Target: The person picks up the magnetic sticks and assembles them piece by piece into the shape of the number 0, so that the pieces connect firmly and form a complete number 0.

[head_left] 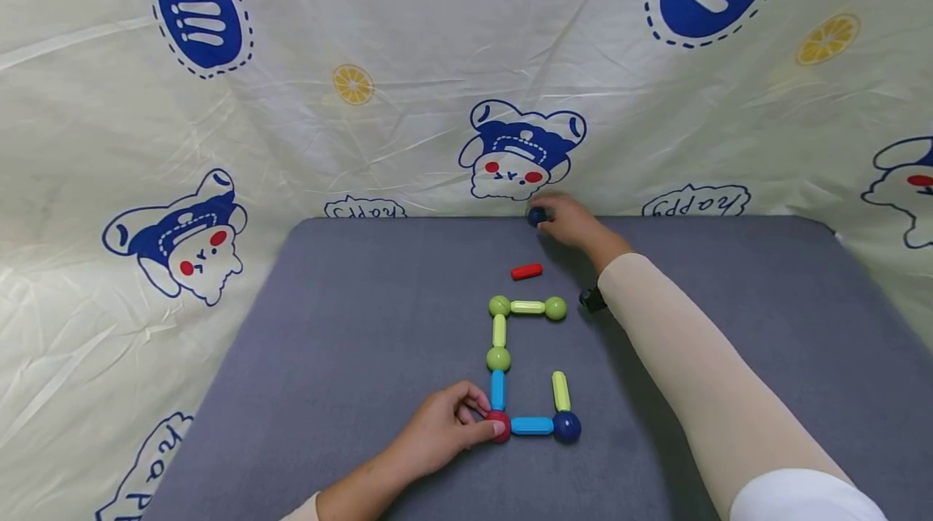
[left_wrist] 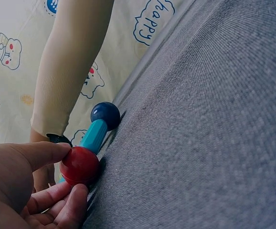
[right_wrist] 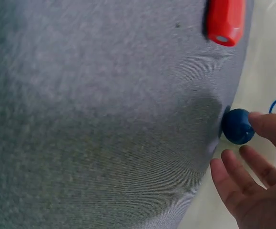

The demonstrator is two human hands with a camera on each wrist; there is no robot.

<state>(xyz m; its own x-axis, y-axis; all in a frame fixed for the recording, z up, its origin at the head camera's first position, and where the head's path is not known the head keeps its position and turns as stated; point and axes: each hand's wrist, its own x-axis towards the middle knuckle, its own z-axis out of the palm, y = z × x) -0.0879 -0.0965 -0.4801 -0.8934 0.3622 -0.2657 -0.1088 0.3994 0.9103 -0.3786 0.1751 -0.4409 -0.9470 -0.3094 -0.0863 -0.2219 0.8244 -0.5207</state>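
In the head view, my left hand (head_left: 445, 428) pinches a red ball (head_left: 499, 425) at the near left corner of a stick-and-ball figure. The left wrist view shows the thumb on one side of this ball and fingers below it. Two blue sticks meet there; one (head_left: 532, 425) runs right to a dark blue ball (head_left: 567, 426), the other (head_left: 498, 390) runs away from me. At the table's far edge, my right hand (head_left: 572, 221) holds another dark blue ball (right_wrist: 238, 126), its thumb against the ball and several fingers spread below. My index finger is hidden in the right wrist view.
Green balls (head_left: 499, 359) and yellow-green sticks (head_left: 528, 308) continue the figure at its far end. Another yellow-green stick (head_left: 560, 391) stands off the near dark blue ball. A loose red stick (head_left: 526, 271) lies beyond it on the grey table (head_left: 364, 318), and a printed sheet (head_left: 408, 140) hangs behind.
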